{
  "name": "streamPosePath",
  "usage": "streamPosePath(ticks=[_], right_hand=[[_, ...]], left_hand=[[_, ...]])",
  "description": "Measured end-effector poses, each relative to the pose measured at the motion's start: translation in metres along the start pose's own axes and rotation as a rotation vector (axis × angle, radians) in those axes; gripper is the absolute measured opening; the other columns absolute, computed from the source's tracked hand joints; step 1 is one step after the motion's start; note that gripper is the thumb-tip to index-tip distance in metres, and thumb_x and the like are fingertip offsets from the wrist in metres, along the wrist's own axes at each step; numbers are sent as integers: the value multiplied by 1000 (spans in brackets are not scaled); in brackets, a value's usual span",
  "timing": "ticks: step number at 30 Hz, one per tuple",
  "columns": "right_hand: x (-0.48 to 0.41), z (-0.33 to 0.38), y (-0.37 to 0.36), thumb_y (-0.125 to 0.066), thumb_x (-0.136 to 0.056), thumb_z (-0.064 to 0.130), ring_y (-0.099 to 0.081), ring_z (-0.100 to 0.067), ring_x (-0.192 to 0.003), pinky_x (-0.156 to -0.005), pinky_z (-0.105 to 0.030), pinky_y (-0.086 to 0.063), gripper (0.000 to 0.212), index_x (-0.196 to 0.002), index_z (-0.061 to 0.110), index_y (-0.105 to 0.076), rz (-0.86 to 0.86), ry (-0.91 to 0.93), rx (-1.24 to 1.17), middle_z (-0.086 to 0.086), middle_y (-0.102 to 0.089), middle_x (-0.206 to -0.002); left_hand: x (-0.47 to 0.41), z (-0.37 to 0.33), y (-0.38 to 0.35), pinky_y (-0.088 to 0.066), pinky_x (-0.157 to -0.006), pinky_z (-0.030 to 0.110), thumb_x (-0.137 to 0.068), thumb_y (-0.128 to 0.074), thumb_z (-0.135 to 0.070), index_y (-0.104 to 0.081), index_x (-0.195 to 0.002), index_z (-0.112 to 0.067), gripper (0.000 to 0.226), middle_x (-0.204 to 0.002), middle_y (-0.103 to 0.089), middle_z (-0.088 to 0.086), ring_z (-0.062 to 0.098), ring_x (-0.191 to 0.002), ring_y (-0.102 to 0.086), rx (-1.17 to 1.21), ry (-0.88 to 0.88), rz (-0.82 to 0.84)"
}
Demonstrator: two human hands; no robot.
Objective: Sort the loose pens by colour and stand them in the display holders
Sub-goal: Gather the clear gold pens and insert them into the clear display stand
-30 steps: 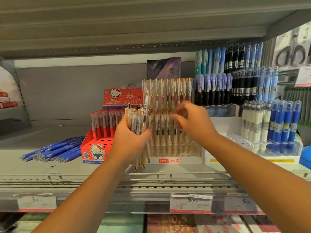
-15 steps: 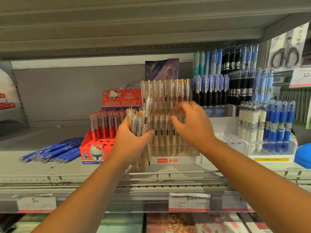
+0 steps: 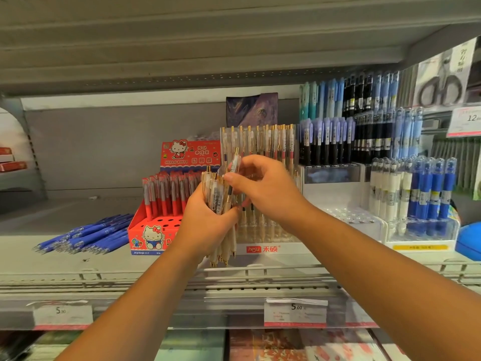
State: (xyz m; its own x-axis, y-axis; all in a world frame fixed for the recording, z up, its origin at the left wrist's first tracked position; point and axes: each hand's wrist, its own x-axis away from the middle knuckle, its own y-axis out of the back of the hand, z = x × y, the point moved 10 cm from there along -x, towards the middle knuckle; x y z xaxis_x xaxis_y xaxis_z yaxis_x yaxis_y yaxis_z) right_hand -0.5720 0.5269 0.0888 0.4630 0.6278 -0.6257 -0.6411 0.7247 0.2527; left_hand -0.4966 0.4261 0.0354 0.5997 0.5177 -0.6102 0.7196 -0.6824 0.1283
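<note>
The shelf (image 3: pixel 78 261) carries a row of display holders. The clear holder (image 3: pixel 263 231) sits at its middle, its back row filled with cream, gold-clipped pens. The hands hide its front slots, so free places cannot be told.

Just in front of it, the left grip (image 3: pixel 205 225) is clamped round the middle of a bundle of cream pens (image 3: pixel 217 196). They are held upright, with push-buttons at 12 o'clock and tips at 6.

The right grip (image 3: pixel 263 188) is nearer the holder. Its thumb and forefinger are closed on the clip end of a single pen (image 3: pixel 234 164), which stands proud of the bundle. Its long axis runs 12 to 6, with the top leaning slightly toward 1 o'clock.

From that pen the holder lies close behind, at about 2 o'clock. The likely move is to draw the pen up along its axis, then lower it tip-first.
</note>
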Motion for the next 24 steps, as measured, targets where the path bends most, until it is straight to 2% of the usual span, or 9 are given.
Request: streamPosePath(ticks=[3, 6, 9, 11, 13, 16, 18, 21, 24], right_hand=[[-2, -4, -1, -67, -92, 19, -67, -18, -83, -58, -24, -57, 13, -101, 11, -68, 12, -62, -8, -7, -70, -93], [-2, -9, 0, -65, -93, 16, -68, -18, -79, -58, -25, -58, 14, -103, 6, -65, 15, -127, -15, -12, -71, -95], [-3, -13, 1, -60, -96, 16, -71, -14, -75, -58, -25, -58, 12, -104, 7, -62, 18, -183, -47, -7, -73, -93], [-2, -16, 3, -57, -98, 14, -71, -11, -69, -58, -25, -58, 14, -109, 5, -58, 12, -235, -138, -7, -74, -93], [0, -19, 4, -54, -100, 14, -73, -15, -69, -60, -29, -61, 19, -115, 2, -52, 24, -282, -219, -11, -73, -95], [1, -19, 2, -51, -101, 13, -74, -25, -77, -63, -32, -62, 19, -116, 1, -51, 61, -307, -259, -17, -72, -99], [1, -20, 1, -49, -102, 12, -75, -25, -78, -63, -33, -62, 17, -115, 1, -51, 70, -319, -289, -17, -72, -99], [1, -21, -1, -47, -103, 12, -75, -24, -77, -61, -31, -60, 15, -113, 1, -51, 86, -335, -327, -18, -71, -99], [2, -23, 0, -47, -103, 13, -75, -24, -78, -60, -30, -60, 14, -106, 2, -54, 111, -346, -333, -18, -71, -99]], left_hand=[[-1, 1, 0, -53, -59, 15, -77, -78, -4, -63, -101, -29, 38, -81, -73, -9, 6, -74, -71, 25, 9, 2], [0, 0, -1, -55, -59, 15, -72, -85, -8, -62, -105, -28, 45, -87, -75, -11, 6, -79, -72, 72, 16, 6], [1, -6, -1, -54, -65, 13, -67, -88, -28, -62, -110, -31, 50, -96, -74, -15, 2, -88, -71, 93, 0, 7], [1, -8, 0, -52, -66, 11, -66, -82, -46, -63, -109, -32, 49, -97, -74, -19, -2, -90, -69, 76, 1, 3], [2, -7, 1, -51, -67, 13, -67, -74, -54, -64, -107, -34, 45, -96, -73, -20, -3, -90, -68, 55, 15, -5], [1, -3, -1, -53, -79, 24, -74, -72, -49, -66, -109, -32, 39, -100, -74, -13, 4, -96, -69, 95, 26, 9], [0, -1, -1, -54, -84, 31, -76, -72, -44, -67, -113, -26, 41, -104, -75, -6, 10, -100, -70, 154, 36, 8], [0, -3, 0, -55, -78, 23, -78, -72, -39, -68, -116, -20, 43, -105, -75, -4, 12, -101, -70, 210, 31, 5], [0, -4, 0, -54, -70, 17, -86, -70, -28, -69, -111, -21, 26, -102, -76, -5, 10, -95, -71, 207, 24, -2]])
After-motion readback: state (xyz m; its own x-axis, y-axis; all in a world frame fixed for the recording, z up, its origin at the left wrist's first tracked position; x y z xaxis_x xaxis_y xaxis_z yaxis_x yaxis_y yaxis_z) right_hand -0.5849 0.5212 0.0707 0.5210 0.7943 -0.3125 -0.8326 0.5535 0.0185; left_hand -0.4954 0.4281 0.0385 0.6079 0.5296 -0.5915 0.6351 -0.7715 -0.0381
